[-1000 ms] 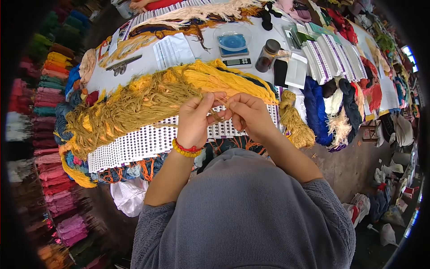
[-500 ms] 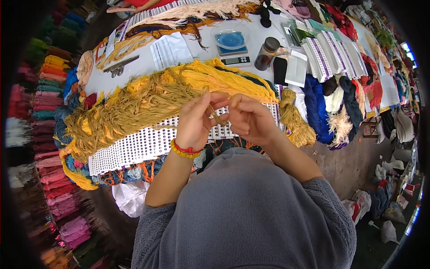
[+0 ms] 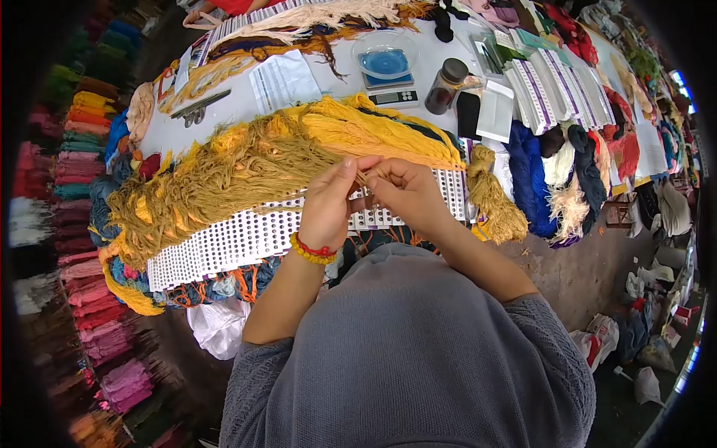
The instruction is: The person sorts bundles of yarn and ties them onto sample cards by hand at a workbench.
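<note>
My left hand is closed on a few strands of olive-gold thread, its thumb and fingertips pinching them. My right hand meets it there, thumb and forefinger pinched on the same strands. Under and left of my hands lies a long heap of olive-gold thread, spread over a row of white cards with punched holes. Bright yellow yarn runs behind my fingers. Right of my right hand hangs a tied olive-gold skein. Parts of the held strands are hidden by my fingers.
A digital scale with a clear bowl stands behind the yarn. Beside it are a dark jar and a stack of punched cards. Metal scissors-like clips lie left of a paper sheet. Another person's arm shows at the top.
My right hand has come in against my left, its thumb and forefinger now pinching the strands. The left hand has shifted very slightly.
</note>
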`<move>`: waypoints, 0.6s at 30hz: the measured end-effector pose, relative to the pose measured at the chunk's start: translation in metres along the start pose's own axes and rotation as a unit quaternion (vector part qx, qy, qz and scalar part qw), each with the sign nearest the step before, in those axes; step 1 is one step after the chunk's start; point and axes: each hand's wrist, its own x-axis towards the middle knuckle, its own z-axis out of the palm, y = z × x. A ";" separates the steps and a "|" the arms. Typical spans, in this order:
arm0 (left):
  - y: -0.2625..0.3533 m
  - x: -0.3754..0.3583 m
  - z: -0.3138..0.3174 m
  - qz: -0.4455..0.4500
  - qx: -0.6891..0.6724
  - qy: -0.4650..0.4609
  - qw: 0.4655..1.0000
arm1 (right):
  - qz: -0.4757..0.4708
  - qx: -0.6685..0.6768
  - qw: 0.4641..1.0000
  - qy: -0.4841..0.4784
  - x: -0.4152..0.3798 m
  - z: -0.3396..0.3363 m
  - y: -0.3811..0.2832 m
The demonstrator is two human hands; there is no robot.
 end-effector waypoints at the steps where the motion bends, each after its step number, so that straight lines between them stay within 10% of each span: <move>1: -0.001 0.000 -0.001 0.006 -0.003 0.017 1.000 | -0.001 -0.008 1.000 0.010 -0.001 0.000 -0.003; 18: -0.005 0.000 0.000 0.031 -0.007 0.046 0.998 | 0.063 0.045 0.997 0.013 0.000 -0.012 -0.001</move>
